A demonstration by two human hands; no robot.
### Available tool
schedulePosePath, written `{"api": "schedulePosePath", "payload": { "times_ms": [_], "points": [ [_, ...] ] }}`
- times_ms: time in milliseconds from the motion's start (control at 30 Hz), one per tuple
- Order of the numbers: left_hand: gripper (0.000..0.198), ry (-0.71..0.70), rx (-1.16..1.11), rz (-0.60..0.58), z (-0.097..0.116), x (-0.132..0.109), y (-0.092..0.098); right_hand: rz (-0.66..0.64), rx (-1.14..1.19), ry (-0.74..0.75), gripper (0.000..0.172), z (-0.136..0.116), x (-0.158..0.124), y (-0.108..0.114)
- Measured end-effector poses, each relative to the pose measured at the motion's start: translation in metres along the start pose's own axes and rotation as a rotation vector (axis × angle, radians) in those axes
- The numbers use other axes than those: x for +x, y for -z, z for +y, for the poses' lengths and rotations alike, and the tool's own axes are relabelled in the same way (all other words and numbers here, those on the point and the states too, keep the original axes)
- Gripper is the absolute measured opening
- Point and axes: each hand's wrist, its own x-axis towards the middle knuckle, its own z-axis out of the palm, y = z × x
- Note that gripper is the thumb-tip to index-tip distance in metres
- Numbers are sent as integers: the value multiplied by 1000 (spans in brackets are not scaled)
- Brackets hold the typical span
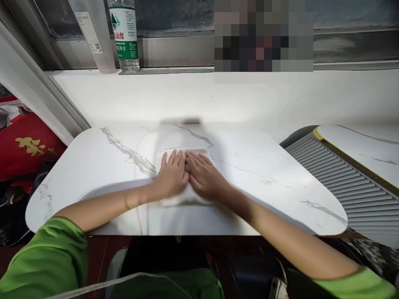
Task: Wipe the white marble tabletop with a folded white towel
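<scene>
Cloth (183,198), white and squarish, lying flat right at the centre of the frame! It's on the white table (252,160), grey-veined and curved at the corners, stretching across the middle of the picture. Over to the right edge now: a grey ribbed panel (335,182), with a second white table (368,143) beyond it. Far left, a red bag (25,149) shows its gold marking. Upper left, a tall cloudy container (101,58) stands upright, and just beside it, a water bottle (126,41) with a green-and-white label. And down to my left hand (171,174): palm down on the cloth, fingers stretched out, gripping nothing. My right hand (205,174) matches it, flat and ungripping, close alongside.
</scene>
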Motion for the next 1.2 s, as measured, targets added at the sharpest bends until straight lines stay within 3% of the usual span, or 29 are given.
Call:
{"api": "schedulePosePath", "payload": {
  "times_ms": [133, 267, 433, 567, 700, 867, 1033, 1133, 1200],
  "points": [
    [55, 41, 18, 10, -26, 60, 3, -2, 67, -24, 48, 46, 57, -15],
    [54, 45, 16, 37, -50, 111, 5, 18, 87, -108, 44, 75, 99, -27],
    [53, 50, -11, 48, -61, 133, 3, -2, 68, -190, 43, 83, 114, -31],
    [51, 43, -31, 67, -55, 120, 1, 9, 59, -201, 43, 76, 102, -29],
    [52, 34, -22, 48, -36, 90, 0, 13, 80, -159, 44, 62, 70, -22],
    [55, -9, -22, 7, 10, 33, -4, 25, 107, -126, 46, 33, 2, -1],
    [56, -102, -12, -5, 57, -20, -7, 53, 265, -228, 30, 11, -62, 23],
    [57, -171, 0, -24, 69, -32, -8, 78, 297, -259, 28, 4, -80, 29],
    [58, -186, -9, -39, 69, -28, -8, 108, 228, -264, 33, 4, -81, 27]
  ]
}}
